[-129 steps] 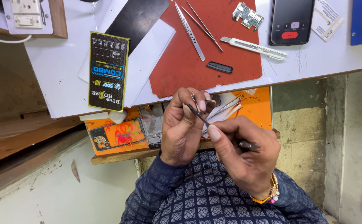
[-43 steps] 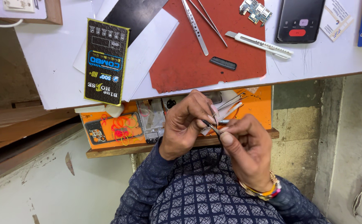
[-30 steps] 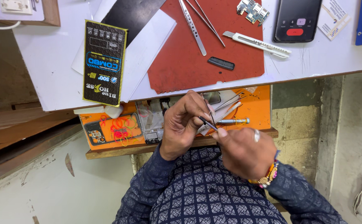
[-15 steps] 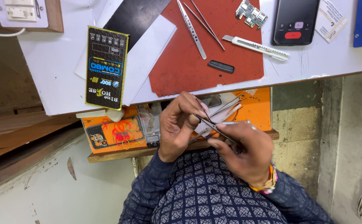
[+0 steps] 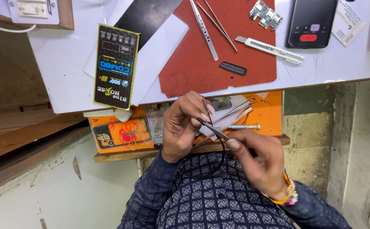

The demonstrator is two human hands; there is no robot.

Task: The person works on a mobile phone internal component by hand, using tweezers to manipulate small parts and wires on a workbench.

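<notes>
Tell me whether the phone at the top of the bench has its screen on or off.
On. The phone lies face up on the white bench, its dark screen showing a lit red button and small icons.

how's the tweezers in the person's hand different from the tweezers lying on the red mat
The held tweezers are pinched in the right hand, raised off the desk, tips meeting the left hand. The mat tweezers lie flat and untouched on the red mat. The held pair looks darker, the mat pair bright silver. Both are slim and metal.

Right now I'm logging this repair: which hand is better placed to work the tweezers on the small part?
Right hand: it grips the tweezers, tips at the thin dark part pinched in the left hand.
</notes>
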